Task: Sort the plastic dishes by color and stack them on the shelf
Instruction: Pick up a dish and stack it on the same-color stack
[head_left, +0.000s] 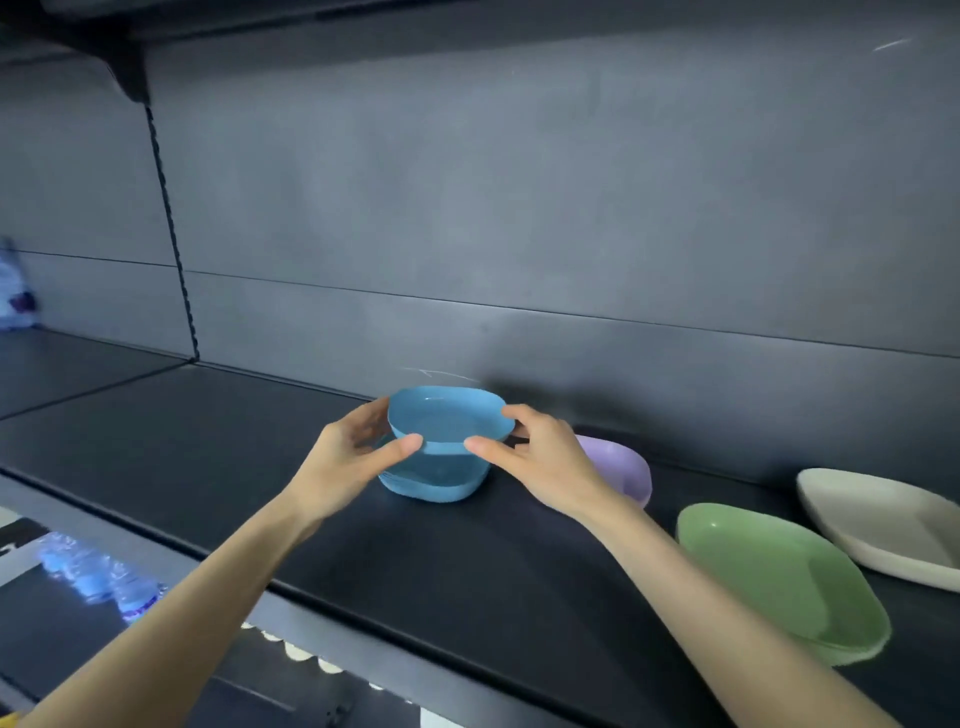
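Both hands on one blue dish. Left hand grips its left rim, thumb on the near edge, fingers curled round the far side. Right hand does the same on the right rim, thumb at the near edge, fingers wrapped behind. The thumbs lie close together on the front lip with a small gap between them. Narrow pinch on both sides, holding the dish.

The held dish is tipped a little toward the viewer, inside showing. It sits directly over a second blue dish that rests upright on the shelf. Can't tell whether the two blue dishes touch; the lower one's rim is partly hidden by the upper one and the thumbs.

Just beside the right hand, to its right and partly behind it, is a purple dish on the shelf. Nearer the front edge and further right is a green dish, apart from the purple one. Behind the green one at far right is a white dish, cut off by the frame edge. All single dishes, as far as I can see.

The shelf is dark with a dark back panel. At far left on the shelf is a blurred pale package. Lower left, below the shelf, are clear plastic bottles.
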